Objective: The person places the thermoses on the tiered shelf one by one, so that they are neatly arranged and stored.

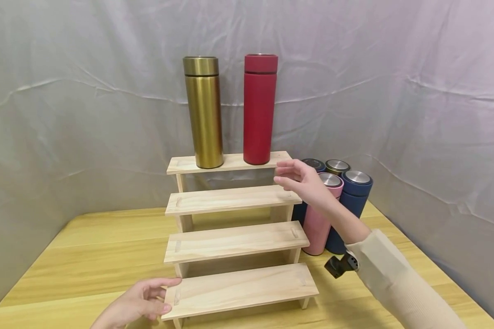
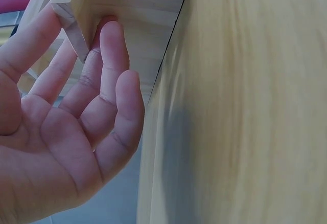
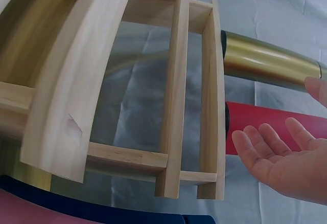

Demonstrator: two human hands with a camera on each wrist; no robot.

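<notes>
A pale wooden step shelf (image 1: 238,242) with several tiers stands on the table. At the left end of its lowest tier, my left hand (image 1: 137,301) grips the board between thumb and fingers; in the left wrist view the fingers (image 2: 115,55) curve around the board end (image 2: 74,17). A gold thermos bottle (image 1: 204,121) and a red thermos bottle (image 1: 260,116) stand upright on the top tier. My right hand (image 1: 302,183) hovers by the right end of the upper tiers, fingers loosely bent and holding nothing. The right wrist view shows it near the red bottle (image 3: 276,124).
Right of the shelf, a pink bottle (image 1: 316,230), a blue bottle (image 1: 351,205), another dark blue bottle (image 1: 299,212) and a dark bottle with a gold band (image 1: 336,168) stand close together on the table (image 1: 107,242). Grey cloth (image 1: 107,137) hangs behind and at the sides.
</notes>
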